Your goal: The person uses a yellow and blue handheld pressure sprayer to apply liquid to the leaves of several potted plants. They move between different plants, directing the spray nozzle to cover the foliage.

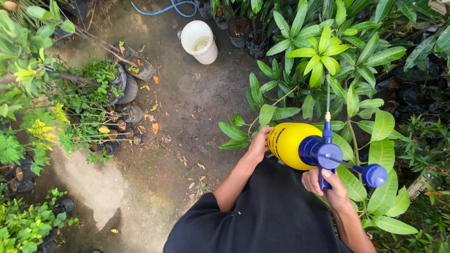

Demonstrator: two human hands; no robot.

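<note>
Your left hand point(259, 143) is cupped against the side of the round yellow plastic pressure sprayer point(289, 144), held at your waist, and your right hand point(328, 185) is clenched round its blue pump handle point(324, 154). That side grip looks loose, so hard pumping could tip the sprayer onto the dirt path point(187, 107) or swing its thin nozzle wand point(327, 100) into the big-leafed green saplings point(323, 56).

Looked like a plant nursery or a backyard garden plot, all outdoors. The ground point(187, 107) was bare damp dirt with dead leaves scattered on it. Rows of young plants sat in black grow bags point(123, 84) on the left, some tipped over, and more bagged saplings point(323, 56) with big glossy leaves crowded the right. A white bucket point(200, 42) stood on the dirt near a blue hose point(161, 9), and there was a yellow pump sprayer point(300, 145) too.
</note>
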